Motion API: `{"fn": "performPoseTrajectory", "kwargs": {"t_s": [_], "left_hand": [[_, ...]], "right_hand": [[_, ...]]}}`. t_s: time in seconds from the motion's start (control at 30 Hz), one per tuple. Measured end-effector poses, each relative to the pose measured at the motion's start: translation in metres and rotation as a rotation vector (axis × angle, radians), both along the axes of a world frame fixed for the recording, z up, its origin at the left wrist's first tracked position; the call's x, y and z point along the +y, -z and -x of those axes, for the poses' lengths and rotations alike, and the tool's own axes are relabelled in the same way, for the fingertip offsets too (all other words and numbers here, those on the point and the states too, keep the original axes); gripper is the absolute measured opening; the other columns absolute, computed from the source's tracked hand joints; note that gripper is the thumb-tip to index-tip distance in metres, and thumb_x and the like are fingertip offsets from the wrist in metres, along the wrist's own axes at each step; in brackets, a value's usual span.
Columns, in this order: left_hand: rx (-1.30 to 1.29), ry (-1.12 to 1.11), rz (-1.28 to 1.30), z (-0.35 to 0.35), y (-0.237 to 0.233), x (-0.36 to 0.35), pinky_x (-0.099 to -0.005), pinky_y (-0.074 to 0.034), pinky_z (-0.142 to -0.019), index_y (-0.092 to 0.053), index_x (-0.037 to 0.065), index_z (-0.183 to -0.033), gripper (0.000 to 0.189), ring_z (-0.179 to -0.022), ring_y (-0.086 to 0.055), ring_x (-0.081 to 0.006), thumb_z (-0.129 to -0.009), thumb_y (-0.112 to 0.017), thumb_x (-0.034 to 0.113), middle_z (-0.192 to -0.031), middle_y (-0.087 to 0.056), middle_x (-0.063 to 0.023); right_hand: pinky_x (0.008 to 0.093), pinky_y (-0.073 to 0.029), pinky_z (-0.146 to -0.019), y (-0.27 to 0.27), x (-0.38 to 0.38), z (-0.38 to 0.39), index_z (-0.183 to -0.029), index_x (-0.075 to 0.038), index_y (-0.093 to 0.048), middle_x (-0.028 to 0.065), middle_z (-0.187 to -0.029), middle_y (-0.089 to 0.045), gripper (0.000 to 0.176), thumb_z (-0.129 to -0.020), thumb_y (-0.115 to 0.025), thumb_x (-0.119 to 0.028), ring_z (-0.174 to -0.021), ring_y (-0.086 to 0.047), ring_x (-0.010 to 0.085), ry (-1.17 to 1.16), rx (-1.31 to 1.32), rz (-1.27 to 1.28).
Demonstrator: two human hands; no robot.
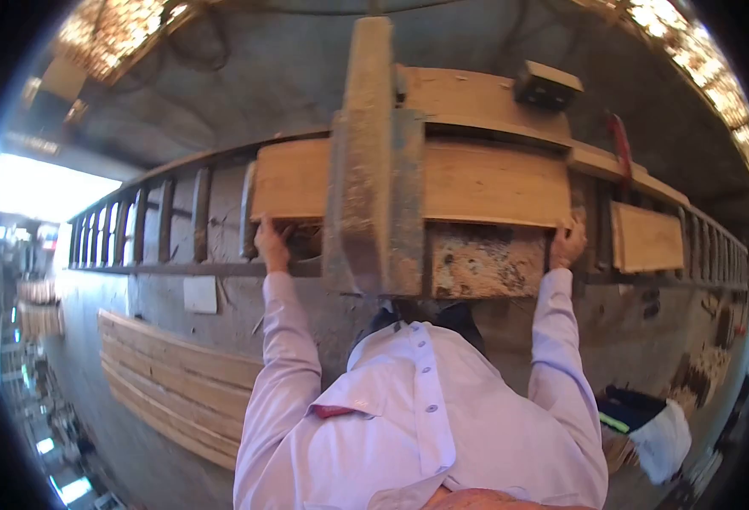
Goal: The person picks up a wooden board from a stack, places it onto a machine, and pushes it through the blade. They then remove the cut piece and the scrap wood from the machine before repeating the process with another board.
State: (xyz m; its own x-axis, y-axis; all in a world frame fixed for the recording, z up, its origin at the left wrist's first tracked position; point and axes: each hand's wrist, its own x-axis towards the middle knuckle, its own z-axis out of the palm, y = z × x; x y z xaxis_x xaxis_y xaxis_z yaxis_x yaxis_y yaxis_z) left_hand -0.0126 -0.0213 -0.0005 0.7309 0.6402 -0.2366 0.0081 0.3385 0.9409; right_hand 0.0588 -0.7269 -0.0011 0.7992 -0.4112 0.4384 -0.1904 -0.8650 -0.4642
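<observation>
A wide wooden board [495,182] lies across the roller conveyor [201,212], passing beneath the upright dusty arm of a machine [366,144]. My left hand [271,245] holds the near edge close to the board's left end, its fingers bent at the wood. At the near right corner, my right hand [568,242] grips the board with the fingers closed against its end. The arm and its blue-grey housing [407,204] hide the board's middle. Below its near edge is a sawdust-covered plate [487,263], between my two hands.
A shorter wood piece [646,238] rests on the rollers at right, near a red handle [620,149]. Behind the board are another plank [476,98] and a dark block [546,87]. Long planks [179,382] lie stacked at lower left; clothing [655,433] lies at lower right.
</observation>
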Motion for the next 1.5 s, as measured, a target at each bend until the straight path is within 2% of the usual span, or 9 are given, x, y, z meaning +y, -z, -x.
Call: {"fn": "performPoseTrajectory", "kwargs": {"t_s": [0.1, 0.2, 0.27, 0.4, 0.47, 0.6, 1.03, 1.33, 1.5], "left_hand": [[0.062, 0.089, -0.449, 0.004, 0.020, 0.009, -0.0422, -0.060, -0.081, -0.055, 0.000, -0.128, 0.053, -0.105, -0.063, -0.0257, -0.099, -0.059, 0.044, -0.119, -0.060, -0.0144], [0.076, 0.000, -0.287, -0.002, 0.008, 0.000, -0.0407, -0.060, -0.081, -0.055, 0.001, -0.130, 0.054, -0.102, -0.064, -0.0249, -0.100, -0.058, 0.045, -0.116, -0.062, -0.0135], [0.086, -0.074, -0.071, -0.003, -0.009, -0.012, -0.0401, -0.060, -0.081, -0.056, 0.001, -0.129, 0.054, -0.099, -0.065, -0.0244, -0.100, -0.058, 0.046, -0.113, -0.064, -0.0128], [0.105, 0.001, -0.387, 0.001, 0.005, -0.004, -0.0394, -0.059, -0.078, -0.056, 0.001, -0.129, 0.055, -0.093, -0.067, -0.0235, -0.100, -0.057, 0.047, -0.110, -0.066, -0.0119], [0.091, -0.083, -0.133, -0.006, -0.009, -0.016, -0.0389, -0.059, -0.077, -0.056, 0.001, -0.129, 0.055, -0.092, -0.068, -0.0233, -0.100, -0.056, 0.047, -0.111, -0.066, -0.0116], [0.115, -0.077, -0.094, -0.006, 0.000, -0.006, -0.0374, -0.060, -0.073, -0.057, 0.002, -0.129, 0.052, -0.092, -0.068, -0.0217, -0.102, -0.055, 0.045, -0.111, -0.067, -0.0098], [0.098, -0.057, -0.114, -0.008, -0.026, -0.021, -0.0356, -0.062, -0.065, -0.058, -0.002, -0.115, 0.044, -0.083, -0.071, -0.0231, -0.100, -0.060, 0.040, -0.101, -0.068, -0.0122], [0.067, -0.042, -0.205, -0.008, 0.006, -0.020, -0.0345, -0.060, -0.064, -0.055, -0.001, -0.110, 0.043, -0.085, -0.069, -0.0203, -0.094, -0.070, 0.036, -0.106, -0.065, -0.0131], [0.043, -0.016, 0.044, -0.006, -0.017, -0.053, -0.0341, -0.061, -0.066, -0.056, 0.001, -0.116, 0.043, -0.085, -0.069, -0.0226, -0.092, -0.073, 0.032, -0.111, -0.065, -0.0138]], "right_hand": [[0.0446, -0.033, -0.113, 0.004, -0.007, 0.001, -0.120, -0.006, -0.068, 0.0146, -0.139, -0.058, 0.048, -0.092, -0.062, -0.045, -0.133, -0.049, 0.0328, 0.003, 0.003, -0.026], [0.0467, -0.021, -0.120, -0.001, 0.003, 0.002, -0.123, -0.008, -0.067, 0.0113, -0.144, -0.054, 0.051, -0.095, -0.058, -0.050, -0.141, -0.040, 0.0286, 0.059, 0.058, -0.097], [0.0465, -0.022, -0.120, 0.002, -0.001, 0.002, -0.122, -0.008, -0.067, 0.0105, -0.143, -0.055, 0.051, -0.095, -0.058, -0.050, -0.141, -0.041, 0.0288, 0.070, 0.052, -0.085], [0.0456, -0.024, -0.119, -0.005, 0.004, 0.003, -0.122, -0.006, -0.067, 0.0098, -0.141, -0.056, 0.051, -0.095, -0.059, -0.048, -0.139, -0.042, 0.0291, 0.080, 0.050, -0.098], [0.0455, -0.027, -0.117, -0.004, 0.005, 0.004, -0.120, -0.005, -0.067, 0.0112, -0.140, -0.057, 0.049, -0.094, -0.060, -0.047, -0.137, -0.044, 0.0300, 0.085, 0.036, -0.070], [0.0443, -0.032, -0.113, -0.012, 0.008, 0.004, -0.116, -0.003, -0.069, 0.0145, -0.137, -0.059, 0.048, -0.094, -0.061, -0.044, -0.131, -0.050, 0.0324, 0.037, 0.005, -0.048], [0.0426, -0.034, -0.113, -0.017, 0.015, 0.002, -0.127, -0.003, -0.064, 0.0146, -0.144, -0.054, 0.059, -0.094, -0.057, -0.052, -0.134, -0.046, 0.0346, 0.073, 0.111, -0.108], [0.0443, -0.035, -0.111, -0.015, 0.006, 0.002, -0.127, -0.002, -0.064, 0.0174, -0.138, -0.058, 0.063, -0.092, -0.059, -0.054, -0.131, -0.050, 0.0354, -0.011, 0.041, -0.131], [0.0401, -0.041, -0.105, 0.000, -0.008, -0.001, -0.127, 0.000, -0.062, 0.0164, -0.132, -0.061, 0.056, -0.094, -0.066, -0.045, -0.125, -0.054, 0.0323, -0.050, 0.062, -0.279]]}}
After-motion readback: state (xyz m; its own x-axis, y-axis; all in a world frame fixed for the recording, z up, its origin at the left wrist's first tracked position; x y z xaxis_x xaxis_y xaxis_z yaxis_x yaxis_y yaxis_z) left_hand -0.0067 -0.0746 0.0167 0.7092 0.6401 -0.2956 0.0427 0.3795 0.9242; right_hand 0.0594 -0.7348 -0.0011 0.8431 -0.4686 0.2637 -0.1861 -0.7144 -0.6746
